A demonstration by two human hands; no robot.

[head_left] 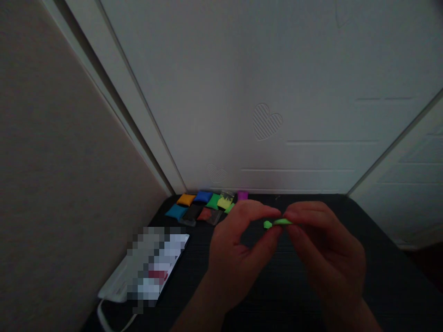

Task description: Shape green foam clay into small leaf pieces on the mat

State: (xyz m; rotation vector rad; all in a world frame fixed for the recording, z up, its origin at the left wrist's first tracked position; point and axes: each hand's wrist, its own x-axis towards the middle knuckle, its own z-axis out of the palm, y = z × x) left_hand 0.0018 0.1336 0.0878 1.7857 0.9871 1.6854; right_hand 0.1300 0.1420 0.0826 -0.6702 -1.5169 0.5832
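Note:
Between the fingertips of both hands is a thin piece of bright green modelling clay point(283, 222). My left hand point(238, 249) pinches it from the left with thumb and forefinger. From the other side my right hand point(327, 249) pinches it too, and the fingertips of the two hands nearly meet. A small green clay lump point(267, 224) shows just left of the piece, inside the ring of my left fingers; whether it lies on the table or joins the piece I cannot tell.
Small packets of coloured clay, among them an orange packet point(186, 199) and a blue packet point(203, 197), lie at the back of the dark table point(277, 295). A lit phone point(169, 258) and a white device with a cable point(116, 283) are at the left. A white panel point(221, 92) rises behind.

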